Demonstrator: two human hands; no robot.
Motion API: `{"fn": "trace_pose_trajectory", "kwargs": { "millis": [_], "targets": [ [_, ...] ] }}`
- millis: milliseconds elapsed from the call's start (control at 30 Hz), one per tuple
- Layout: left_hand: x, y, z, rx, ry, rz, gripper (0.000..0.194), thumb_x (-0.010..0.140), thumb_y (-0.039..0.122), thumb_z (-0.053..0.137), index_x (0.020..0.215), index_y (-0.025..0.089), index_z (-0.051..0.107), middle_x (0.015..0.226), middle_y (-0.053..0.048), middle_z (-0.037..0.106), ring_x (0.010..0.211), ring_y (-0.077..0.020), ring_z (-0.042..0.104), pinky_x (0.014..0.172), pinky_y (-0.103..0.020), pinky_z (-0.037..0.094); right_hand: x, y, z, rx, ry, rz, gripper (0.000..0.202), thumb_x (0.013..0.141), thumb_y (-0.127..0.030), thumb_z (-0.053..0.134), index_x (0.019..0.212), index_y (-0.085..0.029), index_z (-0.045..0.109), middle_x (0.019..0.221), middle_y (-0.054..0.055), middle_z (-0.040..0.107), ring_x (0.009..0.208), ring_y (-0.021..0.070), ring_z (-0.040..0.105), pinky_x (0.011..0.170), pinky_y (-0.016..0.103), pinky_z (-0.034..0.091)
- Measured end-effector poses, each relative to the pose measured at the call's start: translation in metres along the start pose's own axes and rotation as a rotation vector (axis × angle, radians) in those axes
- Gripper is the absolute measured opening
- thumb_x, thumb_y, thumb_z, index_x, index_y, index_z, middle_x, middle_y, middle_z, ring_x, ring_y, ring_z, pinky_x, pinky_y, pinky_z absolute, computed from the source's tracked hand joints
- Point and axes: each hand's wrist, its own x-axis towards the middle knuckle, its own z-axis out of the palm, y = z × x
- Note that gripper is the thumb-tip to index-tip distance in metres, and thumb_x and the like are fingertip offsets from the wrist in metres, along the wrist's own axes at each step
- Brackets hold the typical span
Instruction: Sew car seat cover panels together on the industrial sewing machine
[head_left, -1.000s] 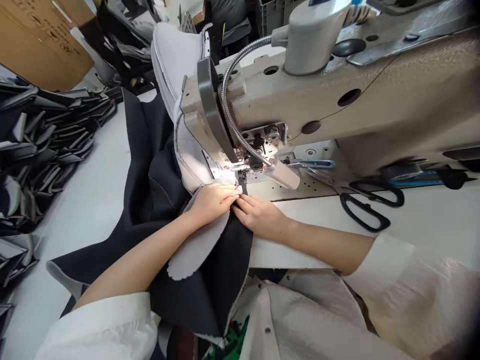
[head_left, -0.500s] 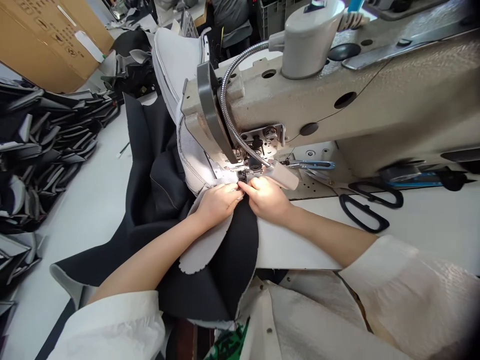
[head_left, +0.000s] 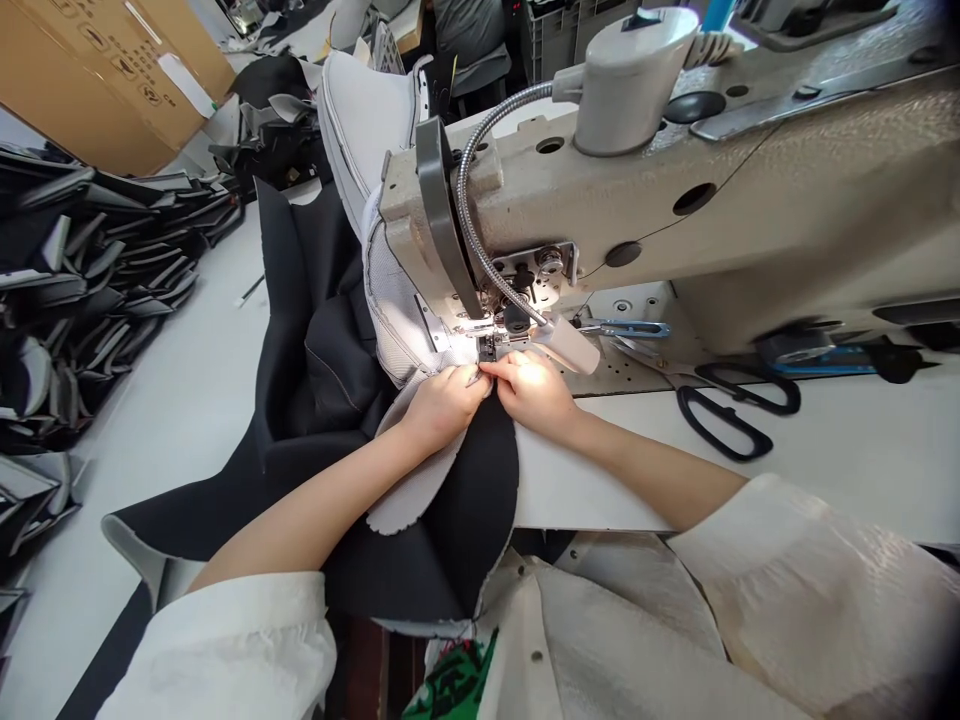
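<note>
Under the head of a sewing machine (head_left: 555,190) lies a sewn cover of black fabric (head_left: 472,510) and light grey fabric (head_left: 405,300). My left hand (head_left: 446,405) is closed on the fabric edge just in front of the presser foot (head_left: 489,347). Right beside it, my right hand (head_left: 531,388) pinches the same edge, its index finger pointing at the foot. The two hands almost touch. A grey flap (head_left: 409,505) hangs out below my left hand. The needle and the edge between my fingertips are too small to make out.
Black-handled scissors (head_left: 731,410) and blue-handled thread snips (head_left: 626,328) lie right of my hands. A lamp on a bendy metal neck (head_left: 469,170) lights the foot. Stacked black and grey pieces (head_left: 90,290) fill the left, with a cardboard box (head_left: 112,80) behind.
The view has shifted slightly, so the machine appears a little further right. Both hands keep hold of the fabric at the foot, and the grey flap sits slightly higher.
</note>
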Motion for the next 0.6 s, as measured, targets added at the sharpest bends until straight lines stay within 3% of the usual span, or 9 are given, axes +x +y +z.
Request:
{"fn": "trace_pose_trajectory", "kwargs": {
  "millis": [300, 433, 500, 600],
  "targets": [
    [-0.003, 0.001, 0.006, 0.034, 0.020, -0.024, 0.027, 0.094, 0.020, 0.036, 0.096, 0.019, 0.062, 0.090, -0.008, 0.062, 0.074, -0.0182, 0.057, 0.059, -0.027, 0.042, -0.002, -0.004, -0.001, -0.046, -0.029, -0.058, 0.038, 0.083, -0.016, 0.047, 0.114, -0.023, 0.067, 0.087, 0.006, 0.060, 0.079, 0.0185, 0.052, 0.070, 0.030, 0.038],
    [-0.002, -0.001, 0.005, -0.026, 0.014, -0.028, 0.026, 0.094, 0.020, 0.038, 0.097, 0.018, 0.063, 0.091, -0.009, 0.063, 0.078, -0.0181, 0.058, 0.065, -0.028, 0.046, -0.006, 0.002, -0.007, -0.081, -0.020, -0.118, 0.039, 0.084, -0.013, 0.045, 0.117, -0.019, 0.064, 0.087, 0.007, 0.060, 0.079, 0.0189, 0.052, 0.074, 0.031, 0.040],
    [-0.002, -0.003, 0.003, -0.064, 0.018, -0.016, 0.024, 0.093, 0.021, 0.040, 0.096, 0.018, 0.063, 0.095, -0.008, 0.064, 0.082, -0.0184, 0.059, 0.071, -0.029, 0.047, -0.012, 0.010, -0.018, -0.042, -0.022, -0.219, 0.039, 0.082, -0.009, 0.044, 0.113, -0.019, 0.065, 0.091, 0.006, 0.061, 0.082, 0.0182, 0.053, 0.079, 0.032, 0.041],
    [-0.001, -0.007, 0.002, -0.087, 0.025, 0.005, 0.021, 0.091, 0.020, 0.044, 0.098, 0.019, 0.064, 0.102, -0.008, 0.065, 0.089, -0.0195, 0.060, 0.075, -0.030, 0.048, -0.025, 0.018, -0.036, 0.032, -0.146, -0.497, 0.034, 0.082, -0.009, 0.047, 0.105, -0.023, 0.067, 0.107, 0.005, 0.061, 0.103, 0.0186, 0.053, 0.092, 0.034, 0.039]
  ]
}}
